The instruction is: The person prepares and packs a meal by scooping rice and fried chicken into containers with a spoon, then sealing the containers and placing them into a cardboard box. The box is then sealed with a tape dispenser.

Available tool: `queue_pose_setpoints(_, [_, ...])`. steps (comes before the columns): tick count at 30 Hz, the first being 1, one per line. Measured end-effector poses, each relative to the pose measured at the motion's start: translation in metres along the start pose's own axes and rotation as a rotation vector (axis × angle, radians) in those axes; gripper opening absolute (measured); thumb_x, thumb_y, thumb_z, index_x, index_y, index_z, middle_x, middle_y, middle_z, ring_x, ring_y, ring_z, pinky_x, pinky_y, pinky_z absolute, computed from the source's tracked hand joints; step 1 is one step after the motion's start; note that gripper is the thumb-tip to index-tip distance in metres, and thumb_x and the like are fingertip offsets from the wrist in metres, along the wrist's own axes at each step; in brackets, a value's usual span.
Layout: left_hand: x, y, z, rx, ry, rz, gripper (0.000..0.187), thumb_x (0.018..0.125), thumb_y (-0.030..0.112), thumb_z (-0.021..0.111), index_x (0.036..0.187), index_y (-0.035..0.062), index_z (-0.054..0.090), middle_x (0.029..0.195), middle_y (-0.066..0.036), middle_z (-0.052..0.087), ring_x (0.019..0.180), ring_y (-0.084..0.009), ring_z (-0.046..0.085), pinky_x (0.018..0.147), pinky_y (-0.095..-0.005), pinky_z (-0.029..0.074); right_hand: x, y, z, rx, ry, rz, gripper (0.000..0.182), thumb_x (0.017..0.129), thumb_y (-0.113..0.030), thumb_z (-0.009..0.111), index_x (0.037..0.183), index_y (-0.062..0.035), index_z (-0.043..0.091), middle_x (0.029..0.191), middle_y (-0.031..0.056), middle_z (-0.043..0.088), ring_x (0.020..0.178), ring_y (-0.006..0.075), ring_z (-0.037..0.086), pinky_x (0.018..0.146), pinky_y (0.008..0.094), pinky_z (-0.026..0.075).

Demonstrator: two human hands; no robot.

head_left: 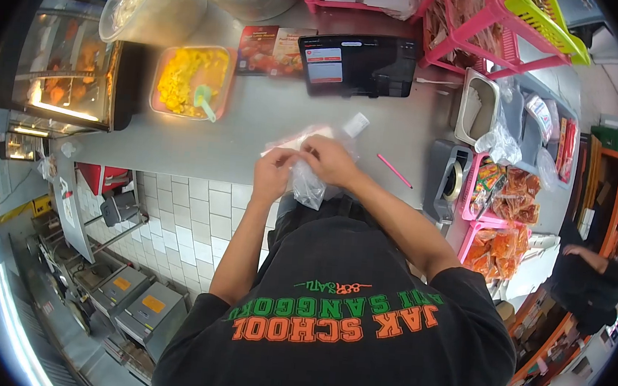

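At the front edge of the steel counter, my left hand (274, 170) and my right hand (328, 160) are close together, fingers pinched on a clear plastic bag (308, 186). The bag's lower part hangs down in front of my body. Behind my fingers lies a whitish and pink wrapped thing (295, 140); its kind is hard to make out. A small white label or slip (356, 125) is just beyond my right hand. To the right of that hand, a pink pen (395, 171) rests on the counter (258, 105).
A tray (155, 101) of yellow food with a pale green scoop (204, 101) stands left, near a lit food warmer (67, 80). A tablet (355, 64) is at the back. Right are a tape dispenser (444, 182), a metal container (477, 108) and pink baskets (474, 170). Another person (592, 281) is far right.
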State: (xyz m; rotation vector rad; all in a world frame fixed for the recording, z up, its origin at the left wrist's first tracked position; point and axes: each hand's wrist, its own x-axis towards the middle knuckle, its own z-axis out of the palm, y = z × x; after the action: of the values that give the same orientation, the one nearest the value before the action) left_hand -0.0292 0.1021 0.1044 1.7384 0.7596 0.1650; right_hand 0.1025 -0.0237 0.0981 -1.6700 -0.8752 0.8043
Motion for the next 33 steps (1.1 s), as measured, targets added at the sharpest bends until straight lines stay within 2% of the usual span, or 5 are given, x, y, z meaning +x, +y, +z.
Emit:
queue_pose_setpoints(12, [0.025, -0.003, -0.018, 0.394, -0.209, 0.067, 0.016, 0.078, 0.013, 0.067, 0.084, -0.0019, 0.066, 0.074, -0.014, 0.066, 0.068, -0.0217, 0.064, 0.067, -0.033, 0.05, 0.004, 0.007, 0.009, -0.078, 0.242, 0.079, 0.013, 0.082, -0.012, 0.065, 0.088, -0.0008, 0.061, 0.089, 0.0188, 0.062, 0.083, 0.0371, 0.06, 0.074, 0.0428, 0.048])
queue_pose_setpoints(17, [0.032, -0.013, -0.029, 0.433, -0.323, 0.155, 0.013, 0.077, 0.011, 0.067, 0.083, 0.0, 0.067, 0.076, -0.015, 0.067, 0.07, -0.0255, 0.065, 0.068, -0.035, 0.051, 0.001, 0.073, -0.02, -0.757, 1.016, 0.172, 0.033, 0.077, -0.028, 0.073, 0.095, -0.0016, 0.064, 0.101, 0.019, 0.066, 0.097, 0.037, 0.061, 0.092, 0.0436, 0.046])
queue_pose_setpoints(19, [0.036, -0.016, -0.033, 0.411, -0.383, 0.168, 0.012, 0.08, 0.011, 0.066, 0.084, 0.0001, 0.067, 0.074, -0.014, 0.067, 0.068, -0.0244, 0.064, 0.068, -0.035, 0.051, -0.007, 0.108, -0.021, -0.517, 0.642, 0.404, 0.04, 0.072, -0.038, 0.074, 0.088, -0.0019, 0.065, 0.09, 0.0226, 0.065, 0.086, 0.0407, 0.062, 0.078, 0.0483, 0.048])
queue_pose_setpoints(27, [0.042, 0.034, -0.015, 0.078, -0.467, 0.366, 0.03, 0.095, 0.018, 0.06, 0.111, -0.0068, 0.058, 0.103, -0.015, 0.065, 0.094, -0.0216, 0.062, 0.085, -0.0328, 0.049, -0.052, -0.033, 0.009, -0.179, 1.048, 0.038, 0.025, 0.084, -0.02, 0.07, 0.1, -0.001, 0.068, 0.084, 0.0173, 0.066, 0.077, 0.0318, 0.063, 0.077, 0.04, 0.05])
queue_pose_setpoints(33, [0.019, 0.075, 0.009, -0.14, -0.731, 0.213, 0.027, 0.1, 0.014, 0.054, 0.116, -0.0063, 0.059, 0.102, -0.008, 0.066, 0.095, -0.0141, 0.061, 0.085, -0.0282, 0.047, -0.094, -0.076, 0.033, 0.051, 0.893, 0.021, 0.029, 0.087, -0.011, 0.068, 0.114, 0.0003, 0.063, 0.107, 0.0069, 0.057, 0.094, 0.0199, 0.057, 0.082, 0.0305, 0.046])
